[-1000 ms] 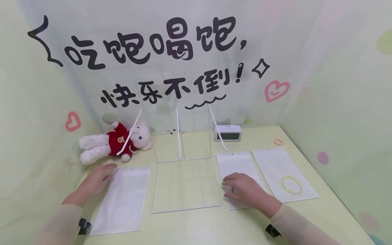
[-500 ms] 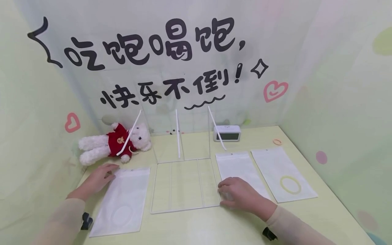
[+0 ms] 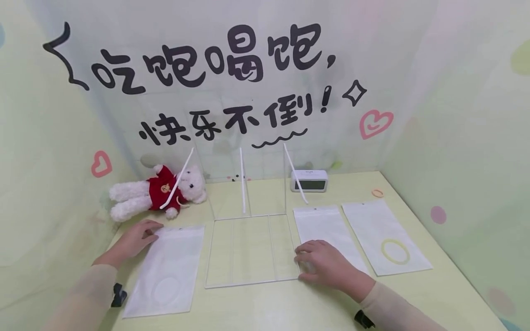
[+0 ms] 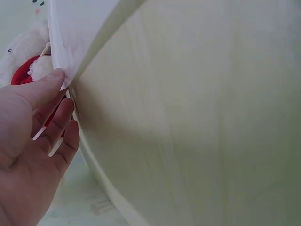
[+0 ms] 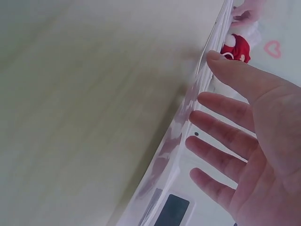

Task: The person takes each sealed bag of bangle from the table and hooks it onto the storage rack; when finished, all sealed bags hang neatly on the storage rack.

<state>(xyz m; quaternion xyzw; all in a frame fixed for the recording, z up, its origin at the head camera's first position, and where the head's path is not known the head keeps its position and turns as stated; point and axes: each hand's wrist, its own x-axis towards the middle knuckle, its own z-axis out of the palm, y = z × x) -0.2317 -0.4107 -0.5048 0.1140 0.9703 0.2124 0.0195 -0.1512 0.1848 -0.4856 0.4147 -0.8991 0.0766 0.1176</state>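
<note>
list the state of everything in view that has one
Toy bear, lying down
Clock, upright, no digits readable
Wire rack, standing upright
Left bag, lying down
Middle bag, lying flat, partly hidden
Right bag, lying flat
Yellow ring, flat; whether on or inside right bag, unclear
Orange band, lying flat
Left hand, relaxed, at left bag's far corner
Right hand, relaxed, at wire rack's right side

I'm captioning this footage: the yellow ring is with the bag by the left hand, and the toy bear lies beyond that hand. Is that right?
Not the ring: the head view shows the yellow ring with the rightmost bag, not the left bag by the left hand. The toy bear does lie beyond that hand.
</note>
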